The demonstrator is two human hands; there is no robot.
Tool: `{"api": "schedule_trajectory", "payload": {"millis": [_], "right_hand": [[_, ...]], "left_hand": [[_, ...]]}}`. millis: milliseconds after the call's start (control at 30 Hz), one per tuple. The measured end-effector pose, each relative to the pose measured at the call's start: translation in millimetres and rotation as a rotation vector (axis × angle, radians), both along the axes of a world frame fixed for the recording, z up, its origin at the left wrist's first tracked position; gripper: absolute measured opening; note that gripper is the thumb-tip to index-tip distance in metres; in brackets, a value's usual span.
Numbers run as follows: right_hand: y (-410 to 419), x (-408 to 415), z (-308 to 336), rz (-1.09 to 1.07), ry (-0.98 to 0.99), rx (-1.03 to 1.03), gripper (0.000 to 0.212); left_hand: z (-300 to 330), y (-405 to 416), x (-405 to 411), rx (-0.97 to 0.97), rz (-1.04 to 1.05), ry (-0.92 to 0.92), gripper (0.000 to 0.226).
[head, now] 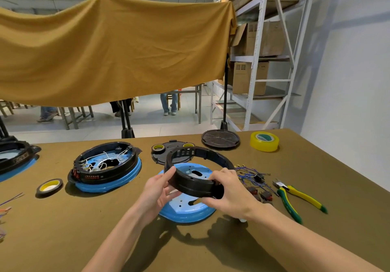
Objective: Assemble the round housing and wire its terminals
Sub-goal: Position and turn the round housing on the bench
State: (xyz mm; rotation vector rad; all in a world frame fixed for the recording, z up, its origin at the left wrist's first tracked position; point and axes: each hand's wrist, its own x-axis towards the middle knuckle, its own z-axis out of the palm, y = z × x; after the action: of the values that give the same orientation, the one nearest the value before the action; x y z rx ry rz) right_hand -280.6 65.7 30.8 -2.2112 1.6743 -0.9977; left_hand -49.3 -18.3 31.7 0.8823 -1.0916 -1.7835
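Observation:
A black plastic housing ring (196, 184) hangs tilted above a blue round base plate (185, 210) that lies on the brown table. My left hand (158, 189) grips the ring's near left rim, thumb on top. My right hand (228, 193) grips its near right side beside a black tab. Right of the plate lies a bundle of blue wires with terminals (249, 172) and small red-and-black switches (261, 194).
A wired black-and-blue housing (105, 166) stands at the left, another (14, 160) at the far left edge. Green-yellow pliers (295, 198), a yellow tape roll (264, 141), small tape rolls (49, 187), a black cover plate (162, 154) and a round black disc (220, 139) lie around.

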Motion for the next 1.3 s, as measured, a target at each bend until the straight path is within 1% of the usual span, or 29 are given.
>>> {"api": "schedule_trajectory", "payload": {"millis": [67,133,200,267,300,333,400,433,500,533,567,633,667,733,767,800,867,900,967,1033,1067,1133,1167,1233,1267,1300], "right_hand": [[-2.1,3.7,9.4,-0.016,-0.129,-0.02,0.034],[-5.5,6.5,26.9,-0.037,-0.345,-0.04,0.032],[-8.9,5.6,46.4,-0.006,-0.582,-0.045,0.03],[-12.4,1.3,64.2,0.038,-0.774,-0.038,0.026],[-13.9,-1.9,71.0,0.056,-0.89,-0.003,0.022],[-15.0,-4.7,76.8,0.075,-1.042,0.074,0.02],[-18.4,-11.1,82.3,0.087,-1.334,0.295,0.025],[-20.0,-13.8,81.3,0.093,-1.442,0.384,0.029],[-20.9,-17.2,75.1,0.091,-1.562,0.469,0.037],[-21.0,-17.4,71.5,0.082,-1.578,0.485,0.044],[-21.4,-17.8,67.4,0.067,-1.582,0.494,0.052],[-24.9,-18.9,59.2,0.027,-1.585,0.515,0.06],[-27.3,-19.8,55.6,0.0,-1.584,0.53,0.061],[-34.4,-22.9,48.6,-0.08,-1.534,0.56,0.062],[-38.0,-25.0,45.2,-0.139,-1.463,0.576,0.063],[-40.9,-26.5,42.1,-0.203,-1.348,0.603,0.064],[-44.4,-28.0,36.7,-0.306,-1.041,0.666,0.065],[-45.5,-27.9,34.9,-0.342,-0.892,0.688,0.061],[-46.4,-27.3,34.0,-0.41,-0.658,0.713,0.051],[-46.2,-25.0,32.4,-0.41,-0.502,0.741,0.039],[-45.6,-23.5,31.2,-0.391,-0.461,0.741,0.031],[-46.2,-22.9,26.7,-0.371,-0.459,0.66,0.016],[-47.2,-24.5,24.9,-0.354,-0.479,0.582,0.016],[-50.3,-26.3,25.1,-0.301,-0.542,0.449,0.024],[-52.4,-26.4,26.8,-0.269,-0.602,0.428,0.028],[-55.8,-26.0,28.7,-0.234,-0.703,0.444,0.03]], "left_hand": [[5.1,-1.1,3.1,-0.089,0.06,-0.033,0.04],[10.8,-3.7,7.5,-0.177,0.166,-0.123,0.032],[10.9,-10.7,13.4,-0.233,0.271,-0.205,0.026],[8.0,-16.2,18.9,-0.267,0.309,-0.257,0.033],[5.7,-18.6,20.8,-0.282,0.315,-0.298,0.04],[2.5,-21.3,22.0,-0.292,0.312,-0.343,0.047],[-2.6,-24.2,21.5,-0.29,0.262,-0.395,0.059],[-4.3,-24.4,19.7,-0.277,0.231,-0.38,0.058],[-7.1,-23.9,16.1,-0.267,0.193,-0.32,0.043],[-8.5,-23.6,15.3,-0.271,0.194,-0.304,0.034],[-9.8,-23.2,15.5,-0.274,0.194,-0.284,0.03],[-13.3,-22.5,16.4,-0.232,0.179,-0.224,0.035],[-15.3,-21.5,16.7,-0.216,0.172,-0.226,0.037],[-20.7,-20.5,17.1,-0.221,0.177,-0.307,0.036],[-23.8,-20.6,17.7,-0.227,0.184,-0.352,0.035],[-26.2,-20.3,19.1,-0.23,0.197,-0.389,0.035],[-30.2,-20.4,25.3,-0.257,0.217,-0.465,0.041],[-31.8,-20.4,29.0,-0.276,0.221,-0.509,0.047],[-34.2,-19.2,34.6,-0.3,0.227,-0.567,0.053],[-35.2,-16.3,36.3,-0.331,0.219,-0.576,0.059],[-33.9,-14.4,36.8,-0.35,0.218,-0.573,0.062],[-29.1,-12.7,37.9,-0.392,0.242,-0.562,0.068],[-25.5,-12.5,38.7,-0.419,0.253,-0.539,0.072],[-14.9,-12.2,40.6,-0.474,0.257,-0.476,0.074],[-9.0,-12.3,40.8,-0.513,0.255,-0.456,0.069],[-3.2,-11.9,41.0,-0.582,0.256,-0.45,0.058]]}}
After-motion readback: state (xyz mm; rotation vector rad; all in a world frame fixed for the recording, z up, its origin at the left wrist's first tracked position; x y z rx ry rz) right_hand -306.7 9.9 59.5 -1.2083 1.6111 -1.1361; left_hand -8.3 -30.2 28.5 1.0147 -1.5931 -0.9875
